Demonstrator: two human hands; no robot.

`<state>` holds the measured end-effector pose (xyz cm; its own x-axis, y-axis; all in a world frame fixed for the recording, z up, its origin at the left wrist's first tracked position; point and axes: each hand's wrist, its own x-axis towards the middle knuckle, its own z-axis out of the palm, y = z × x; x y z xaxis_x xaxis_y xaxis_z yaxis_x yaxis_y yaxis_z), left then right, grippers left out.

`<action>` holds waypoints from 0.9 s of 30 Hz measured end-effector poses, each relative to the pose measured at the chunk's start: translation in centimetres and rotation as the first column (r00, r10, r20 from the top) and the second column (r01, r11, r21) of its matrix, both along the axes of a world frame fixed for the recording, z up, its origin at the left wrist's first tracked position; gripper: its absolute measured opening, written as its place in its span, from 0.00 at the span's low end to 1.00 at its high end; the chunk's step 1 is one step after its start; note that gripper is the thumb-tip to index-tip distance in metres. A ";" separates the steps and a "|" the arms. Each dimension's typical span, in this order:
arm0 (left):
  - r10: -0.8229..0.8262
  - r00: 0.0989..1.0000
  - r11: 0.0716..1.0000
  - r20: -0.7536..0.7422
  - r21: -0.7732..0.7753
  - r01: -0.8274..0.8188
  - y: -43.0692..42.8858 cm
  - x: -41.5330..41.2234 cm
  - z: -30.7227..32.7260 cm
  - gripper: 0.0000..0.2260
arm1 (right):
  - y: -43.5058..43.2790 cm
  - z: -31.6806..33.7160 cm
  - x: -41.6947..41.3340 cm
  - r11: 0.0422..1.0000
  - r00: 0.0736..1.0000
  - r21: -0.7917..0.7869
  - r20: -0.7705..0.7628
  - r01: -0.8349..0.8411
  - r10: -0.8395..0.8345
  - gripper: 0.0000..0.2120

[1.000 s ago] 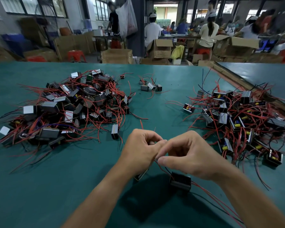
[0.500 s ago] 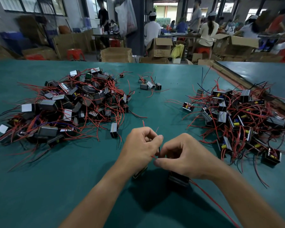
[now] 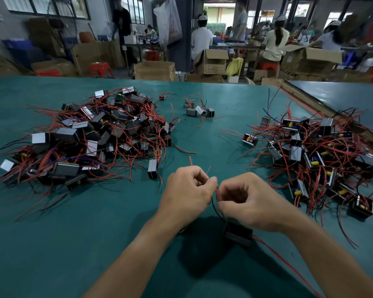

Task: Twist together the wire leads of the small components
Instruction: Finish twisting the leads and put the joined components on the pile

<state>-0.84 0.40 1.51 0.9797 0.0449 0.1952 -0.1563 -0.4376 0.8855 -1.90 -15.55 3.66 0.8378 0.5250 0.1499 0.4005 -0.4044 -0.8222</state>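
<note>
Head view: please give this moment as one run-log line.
step: lead twisting | left hand: pinches thin red and black wire leads | right hand: pinches same leads | small black box-shaped component: below right hand

Small black boxy component (image 3: pixel 238 235): flat on the green tabletop (image 3: pixel 73 233), near side, about centre. Thin red and black leads (image 3: pixel 213 204) rise from it, bunched close; red tips (image 3: pixel 191 161) point up. One long red lead (image 3: pixel 289 263) trails toward the tabletop's near right.
</note>
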 end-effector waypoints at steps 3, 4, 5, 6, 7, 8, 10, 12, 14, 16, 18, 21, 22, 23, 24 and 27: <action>0.016 1.000 1.000 0.018 0.025 -0.016 0.0 0.0 -0.1 0.13 | -0.1 0.0 0.1 1.000 1.000 0.007 0.001 0.002 -0.002 0.08; 0.022 1.000 0.999 0.023 0.030 -0.022 0.1 0.0 -0.1 0.13 | -0.2 0.0 0.1 1.000 1.000 0.007 0.002 0.005 -0.005 0.08; 0.030 0.999 0.999 0.029 0.040 -0.031 0.1 0.0 -0.2 0.13 | -0.3 0.0 0.2 1.000 1.000 0.006 0.003 0.010 -0.010 0.09; 0.039 0.999 0.998 0.037 0.052 -0.041 0.1 0.0 -0.3 0.13 | -0.3 0.0 0.2 1.000 1.000 0.004 0.003 0.014 -0.014 0.09; 0.048 0.998 0.997 0.045 0.064 -0.051 0.1 0.0 -0.4 0.13 | -0.4 0.0 0.3 1.000 1.000 0.005 0.002 0.018 -0.018 0.09; 0.056 0.997 0.996 0.052 0.072 -0.060 0.0 0.0 -0.4 0.13 | -0.4 0.1 0.3 1.000 1.000 0.007 0.000 0.021 -0.021 0.09; 0.065 0.996 0.994 0.064 0.081 -0.070 0.0 0.1 -0.5 0.13 | -0.4 0.1 0.3 1.000 1.000 0.009 -0.004 0.023 -0.023 0.10; 0.066 0.995 0.994 0.076 0.087 -0.072 0.0 0.2 -0.5 0.12 | -0.4 0.2 0.3 1.000 1.000 0.005 -0.002 0.019 -0.019 0.09; 0.065 0.994 0.993 0.088 0.091 -0.073 0.0 0.2 -0.4 0.12 | -0.4 0.2 0.3 1.000 1.000 -0.006 0.004 0.012 -0.012 0.09; 0.060 0.994 0.994 0.094 0.086 -0.068 0.0 0.1 -0.4 0.11 | -0.4 0.2 0.3 1.000 1.000 -0.011 0.010 0.009 -0.009 0.09; 0.055 0.993 0.994 0.104 0.090 -0.064 0.0 0.2 -0.4 0.11 | -0.3 0.1 0.2 1.000 1.000 -0.009 0.009 0.011 -0.011 0.09; 0.063 0.991 0.992 0.121 0.098 -0.075 0.1 0.2 -0.4 0.12 | -0.4 0.1 0.2 1.000 1.000 -0.003 -0.002 0.019 -0.019 0.09; 0.063 0.990 0.993 0.124 0.096 -0.076 0.1 0.2 -0.5 0.13 | -0.4 0.1 0.2 1.000 1.000 -0.004 -0.002 0.021 -0.021 0.09; 0.059 0.990 0.993 0.125 0.097 -0.071 0.1 0.2 -0.5 0.13 | -0.5 0.1 0.2 1.000 1.000 -0.004 -0.002 0.022 -0.022 0.09; 0.050 0.991 0.993 0.126 0.103 -0.064 0.1 0.2 -0.6 0.13 | -0.5 0.1 0.3 1.000 1.000 -0.003 -0.004 0.023 -0.023 0.09; 0.030 0.992 0.994 0.119 0.100 -0.042 0.0 0.2 -0.6 0.14 | -0.5 0.1 0.4 1.000 1.000 0.000 -0.006 0.028 -0.028 0.09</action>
<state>-0.67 0.38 0.92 0.9480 0.0537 0.3137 -0.2387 -0.5318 0.8125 -1.55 -16.09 3.71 0.8528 0.5018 0.1449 0.3846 -0.4155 -0.8243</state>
